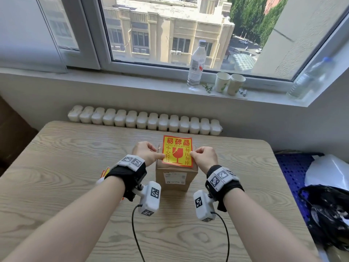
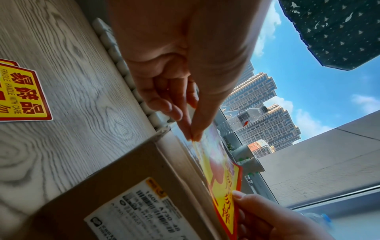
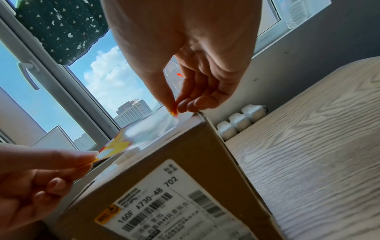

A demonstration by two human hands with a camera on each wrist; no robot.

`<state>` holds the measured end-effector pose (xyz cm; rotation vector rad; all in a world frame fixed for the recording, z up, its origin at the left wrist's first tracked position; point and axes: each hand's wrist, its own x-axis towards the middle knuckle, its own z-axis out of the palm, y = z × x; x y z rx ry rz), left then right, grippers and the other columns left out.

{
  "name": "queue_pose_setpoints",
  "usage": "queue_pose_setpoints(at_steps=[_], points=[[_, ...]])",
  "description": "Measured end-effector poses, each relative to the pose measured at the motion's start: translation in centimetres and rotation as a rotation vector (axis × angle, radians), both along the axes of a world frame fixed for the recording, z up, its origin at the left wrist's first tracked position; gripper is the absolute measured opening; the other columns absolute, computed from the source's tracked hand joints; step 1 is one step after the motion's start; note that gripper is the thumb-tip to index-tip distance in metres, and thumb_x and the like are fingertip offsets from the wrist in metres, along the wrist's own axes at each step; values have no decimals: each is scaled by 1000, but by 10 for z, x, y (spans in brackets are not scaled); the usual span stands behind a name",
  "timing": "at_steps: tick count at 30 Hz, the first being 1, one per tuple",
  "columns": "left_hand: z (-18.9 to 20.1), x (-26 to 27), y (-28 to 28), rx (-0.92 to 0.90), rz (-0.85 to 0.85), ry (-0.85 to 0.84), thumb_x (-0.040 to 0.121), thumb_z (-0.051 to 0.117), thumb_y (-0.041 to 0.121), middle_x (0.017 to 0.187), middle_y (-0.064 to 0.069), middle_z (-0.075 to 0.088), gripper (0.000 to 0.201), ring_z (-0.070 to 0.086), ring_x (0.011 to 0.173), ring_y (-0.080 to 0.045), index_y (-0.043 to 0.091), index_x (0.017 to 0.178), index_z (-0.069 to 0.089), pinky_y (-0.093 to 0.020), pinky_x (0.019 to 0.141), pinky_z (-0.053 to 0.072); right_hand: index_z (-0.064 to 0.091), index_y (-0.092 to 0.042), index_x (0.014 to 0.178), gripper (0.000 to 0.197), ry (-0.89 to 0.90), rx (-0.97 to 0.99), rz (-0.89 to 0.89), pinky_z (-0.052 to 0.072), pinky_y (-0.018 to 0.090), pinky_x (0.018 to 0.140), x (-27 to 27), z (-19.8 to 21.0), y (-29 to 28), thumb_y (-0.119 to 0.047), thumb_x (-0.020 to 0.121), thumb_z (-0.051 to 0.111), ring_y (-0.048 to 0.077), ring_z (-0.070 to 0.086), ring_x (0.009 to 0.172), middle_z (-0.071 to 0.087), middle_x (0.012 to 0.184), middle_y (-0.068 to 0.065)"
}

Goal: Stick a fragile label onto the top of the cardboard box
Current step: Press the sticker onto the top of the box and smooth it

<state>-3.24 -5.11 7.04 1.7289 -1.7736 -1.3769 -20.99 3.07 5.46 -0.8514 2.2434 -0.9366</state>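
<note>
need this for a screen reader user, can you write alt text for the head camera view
Two hands, left hand and right hand, pinch the side edges of a yellow-and-red fragile label over the top of a cardboard box on a wooden table. Behind, a windowsill holds a water bottle and two paper cups.

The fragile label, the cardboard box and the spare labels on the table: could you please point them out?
fragile label [image 1: 177,151], head view, printed yellow face.
cardboard box [image 1: 176,177], head view, near side wall.
spare labels [image 2: 20,95], left wrist view, top label's printed face.
</note>
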Motion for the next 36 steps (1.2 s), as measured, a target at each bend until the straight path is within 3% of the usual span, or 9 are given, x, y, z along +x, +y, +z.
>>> queue_pose_setpoints(at_steps=[4,7,10,13,19,23,28,32,36], points=[[-3,0,2,13,-10,-7,56,88,18,64,-2,63,37,62,67,-21,18,60,52,-44,80,58,67,-11,74,12,44,23,31,53,34,79,3,2,-1,-19,82,63,22,64,85,68,84,6],[-4,0,4,13,-17,-17,59,87,18,67,-2,62,34,61,70,-20,18,62,52,-41,79,56,68,-10,76,12,77,64,59,44,27,71,2,6,0,-19,82,62,19,60,81,66,82,5],[-3,-1,4,-2,-36,-40,62,85,20,69,0,59,33,57,71,-18,18,64,52,-35,69,52,69,-8,79,15,97,94,69,40,25,68,3,10,0,-20,82,62,19,58,79,66,82,5],[-2,-2,2,-14,-59,-78,61,85,23,68,2,58,33,56,70,-17,19,64,52,-33,67,49,69,-9,78,14,124,114,89,40,25,67,5,11,0,-20,82,62,18,58,79,65,80,4],[8,-2,5,-61,-140,-170,68,80,26,59,4,54,32,46,55,-7,19,56,52,-24,49,37,70,-9,79,13,172,152,124,42,26,69,5,16,3,-21,81,63,18,57,80,65,81,3],[8,-4,6,-47,-132,-168,69,80,21,56,3,52,35,45,53,-7,17,51,51,-23,51,38,69,-13,74,13,199,176,147,41,25,67,5,16,4,-23,80,64,18,57,78,65,79,3],[8,-8,4,-39,-135,-204,69,80,21,55,2,55,33,49,54,-8,16,51,53,-22,47,37,67,-12,76,13,198,188,159,31,17,47,7,19,5,-22,83,63,15,55,73,63,76,2],[8,-12,2,-17,-161,-246,69,80,23,66,-2,63,23,56,63,-13,14,61,60,-23,47,38,64,-14,72,14,188,191,151,34,20,48,7,16,5,-24,82,64,15,57,71,64,74,2],[9,-14,2,-14,-166,-283,68,81,25,71,-2,66,20,56,59,-10,13,65,65,-21,47,39,63,-14,73,15,198,197,153,39,24,54,6,15,6,-27,82,63,14,56,69,65,76,2]])
